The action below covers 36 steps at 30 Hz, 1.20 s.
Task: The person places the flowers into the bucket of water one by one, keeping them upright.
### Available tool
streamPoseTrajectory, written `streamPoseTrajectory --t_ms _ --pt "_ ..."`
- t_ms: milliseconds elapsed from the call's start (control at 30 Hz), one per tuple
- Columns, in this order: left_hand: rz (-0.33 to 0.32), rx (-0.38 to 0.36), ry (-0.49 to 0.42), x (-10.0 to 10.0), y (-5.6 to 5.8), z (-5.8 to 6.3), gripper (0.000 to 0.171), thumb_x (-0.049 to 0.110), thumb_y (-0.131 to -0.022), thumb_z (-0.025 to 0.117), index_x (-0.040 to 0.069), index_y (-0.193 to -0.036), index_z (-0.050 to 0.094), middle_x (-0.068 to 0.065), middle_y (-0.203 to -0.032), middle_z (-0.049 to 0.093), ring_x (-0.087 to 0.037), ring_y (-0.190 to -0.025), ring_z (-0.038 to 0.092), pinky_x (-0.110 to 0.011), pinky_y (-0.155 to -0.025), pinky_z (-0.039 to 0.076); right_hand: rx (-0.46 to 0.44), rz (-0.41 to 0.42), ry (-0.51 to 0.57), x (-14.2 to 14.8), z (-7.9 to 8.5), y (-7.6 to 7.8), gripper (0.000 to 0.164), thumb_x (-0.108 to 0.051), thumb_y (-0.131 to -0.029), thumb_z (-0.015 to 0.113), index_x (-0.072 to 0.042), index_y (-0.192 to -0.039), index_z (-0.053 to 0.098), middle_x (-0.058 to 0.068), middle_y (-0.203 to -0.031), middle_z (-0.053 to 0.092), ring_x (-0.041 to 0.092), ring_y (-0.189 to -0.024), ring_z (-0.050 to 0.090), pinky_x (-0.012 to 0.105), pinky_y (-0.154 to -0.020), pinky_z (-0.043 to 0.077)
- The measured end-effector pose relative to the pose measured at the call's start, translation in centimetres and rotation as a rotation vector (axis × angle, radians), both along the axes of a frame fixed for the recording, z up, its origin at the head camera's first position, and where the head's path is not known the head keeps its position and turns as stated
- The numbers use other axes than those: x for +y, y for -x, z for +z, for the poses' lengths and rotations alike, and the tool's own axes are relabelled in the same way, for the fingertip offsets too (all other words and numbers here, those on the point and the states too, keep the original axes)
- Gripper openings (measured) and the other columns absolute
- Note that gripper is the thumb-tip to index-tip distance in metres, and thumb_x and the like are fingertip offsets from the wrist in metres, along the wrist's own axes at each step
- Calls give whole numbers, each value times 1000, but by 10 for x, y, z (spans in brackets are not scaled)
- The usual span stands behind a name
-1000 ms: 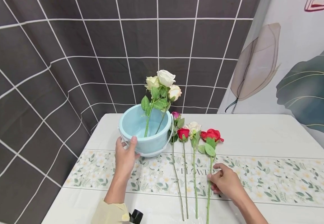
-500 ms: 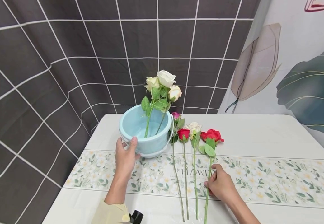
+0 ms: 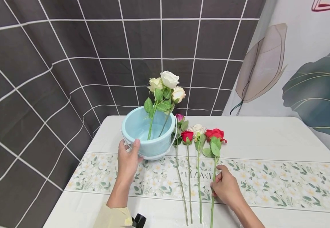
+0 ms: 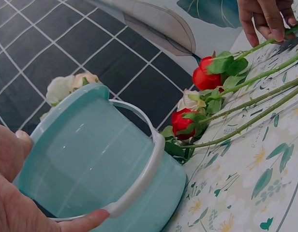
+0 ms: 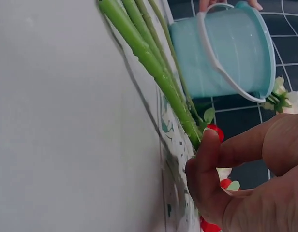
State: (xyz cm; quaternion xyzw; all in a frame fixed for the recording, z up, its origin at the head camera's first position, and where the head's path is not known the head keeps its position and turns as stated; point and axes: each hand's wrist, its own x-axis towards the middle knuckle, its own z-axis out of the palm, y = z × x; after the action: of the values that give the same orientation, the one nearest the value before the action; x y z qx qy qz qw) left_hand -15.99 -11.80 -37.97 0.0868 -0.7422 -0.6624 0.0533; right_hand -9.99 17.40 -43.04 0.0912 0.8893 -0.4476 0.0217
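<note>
Left hand (image 3: pixel 128 163) grips bucket (image 3: pixel 155 147); right hand (image 3: pixel 227 186) pinches rightmost rose (image 3: pixel 215 148) by its stem (image 3: pixel 212 207), probably to pick it up; next move seemingly calls for lifting

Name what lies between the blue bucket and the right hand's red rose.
In the head view, a purple rose, another red rose and a white rose lie there.

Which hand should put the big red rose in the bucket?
Probably the right hand: it pinches the big red rose by its stem, while the left hand holds the blue bucket.
</note>
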Motion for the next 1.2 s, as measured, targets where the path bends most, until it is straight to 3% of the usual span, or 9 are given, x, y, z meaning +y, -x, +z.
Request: streamPoseTrajectory --t_ms 533,867,1200 --pt "-6 8 0 -1 0 0 86 54 -96 46 10 -155 0 -26 -146 24 -46 -126 45 -41 -93 56 30 -44 149 5 14 3 64 10 -87 61 5 -142 30 14 -91 52 19 -59 61 29 -50 57" --pt "-14 14 -5 -1 -1 2 85 53 -97 45 10 -155 1 -26 -147 24 -47 -127 44 -44 -93 56 107 -46 192 8 27 9 63 5 -91 59 1 -145 27 14 -93 55 19 -60 63 24 -61 57" --pt "-19 9 -8 -1 -1 1 85 53 -96 45 10 -155 1 -25 -146 24 -46 -128 43 -44 -94 55 221 -65 260 3 39 19 63 7 -90 60 1 -144 28 17 -96 54 16 -61 63 31 -60 62"
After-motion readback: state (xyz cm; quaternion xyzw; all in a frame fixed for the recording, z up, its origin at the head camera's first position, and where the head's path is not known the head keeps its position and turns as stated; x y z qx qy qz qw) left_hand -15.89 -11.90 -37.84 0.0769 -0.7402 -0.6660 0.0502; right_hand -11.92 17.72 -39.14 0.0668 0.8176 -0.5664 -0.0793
